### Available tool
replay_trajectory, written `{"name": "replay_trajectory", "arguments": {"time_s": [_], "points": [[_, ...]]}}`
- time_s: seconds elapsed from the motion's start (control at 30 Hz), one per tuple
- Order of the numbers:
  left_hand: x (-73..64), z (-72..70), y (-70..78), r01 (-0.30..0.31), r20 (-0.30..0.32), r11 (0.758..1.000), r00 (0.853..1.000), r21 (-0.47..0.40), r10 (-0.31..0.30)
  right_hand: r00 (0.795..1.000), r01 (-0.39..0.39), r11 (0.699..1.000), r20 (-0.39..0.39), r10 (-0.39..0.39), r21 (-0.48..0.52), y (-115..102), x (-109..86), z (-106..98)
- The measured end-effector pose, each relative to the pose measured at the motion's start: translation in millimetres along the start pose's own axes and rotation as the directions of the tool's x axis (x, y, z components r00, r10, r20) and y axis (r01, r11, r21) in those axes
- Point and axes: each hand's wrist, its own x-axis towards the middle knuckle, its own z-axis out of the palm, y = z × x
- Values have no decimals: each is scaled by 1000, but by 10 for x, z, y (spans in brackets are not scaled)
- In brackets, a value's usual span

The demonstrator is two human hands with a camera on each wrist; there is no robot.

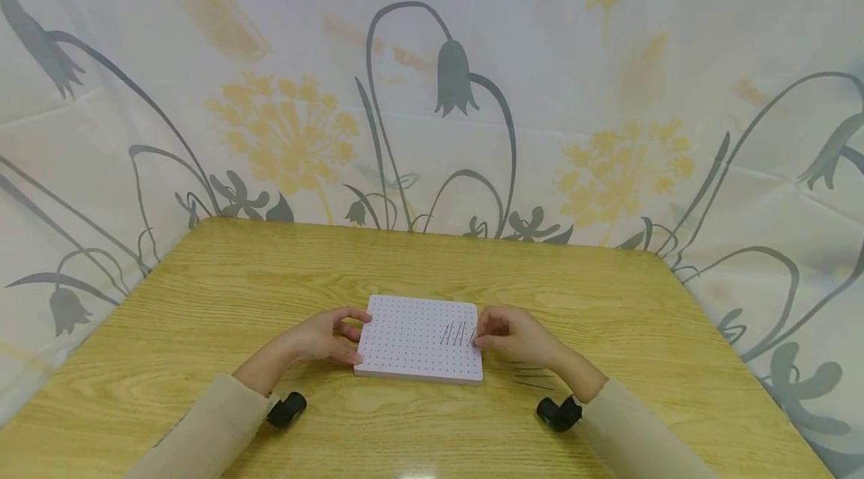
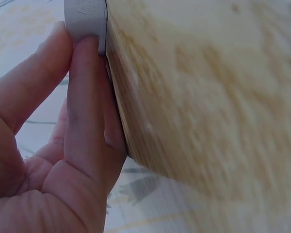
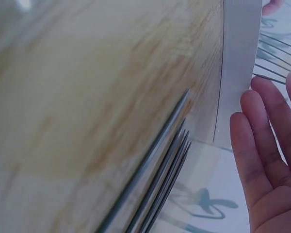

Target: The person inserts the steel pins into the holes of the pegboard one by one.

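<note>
A white pegboard point(image 1: 412, 336) with rows of small holes lies flat on the wooden table. My left hand point(image 1: 329, 335) grips its left edge between thumb and fingers; in the left wrist view, the fingertips press on the board's corner point(image 2: 86, 18). Several thin dark pointed metal rods point(image 1: 460, 333) stand in holes near the board's right side. My right hand point(image 1: 511, 332) is at the right edge, with thumb and index finger pinching one rod point(image 3: 269, 78). That rod's lower end is hard to make out against the board.
Several loose metal rods point(image 3: 157, 167) lie side by side on the table point(image 1: 283, 261), under and in front of the right forearm. A black wrist device point(image 1: 286, 410) sits at each sleeve. Behind the table hangs a flower-patterned cloth point(image 1: 304, 89).
</note>
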Motion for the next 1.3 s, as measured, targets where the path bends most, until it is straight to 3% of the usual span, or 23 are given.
{"name": "replay_trajectory", "arguments": {"time_s": [0.43, 0.6, 0.8, 0.97, 1.3], "points": [[11, 4, -11, 0, -1, 1000, 1000, 30, 0, 1000, -5, 993, -14, 4, -121, -3, 24, 37], [10, 3, -14, -9, 7, 999, 1000, 40, 8, 1000, 0, 993, -11, -2, -114, -6, 6, 27], [3, 0, -1, -9, 20, 1000, 1000, 30, 9, 1000, -7, 997, 0, 7, -79, -2, -56, -24], [-21, -1, 20, -20, 48, 1000, 999, 7, 20, 1000, -23, 992, -4, 22, -126, 20, -121, -83], [-17, -17, 14, -20, 48, 1000, 999, -3, 20, 999, -38, 986, -9, 37, -164, 78, -268, -214]]}}
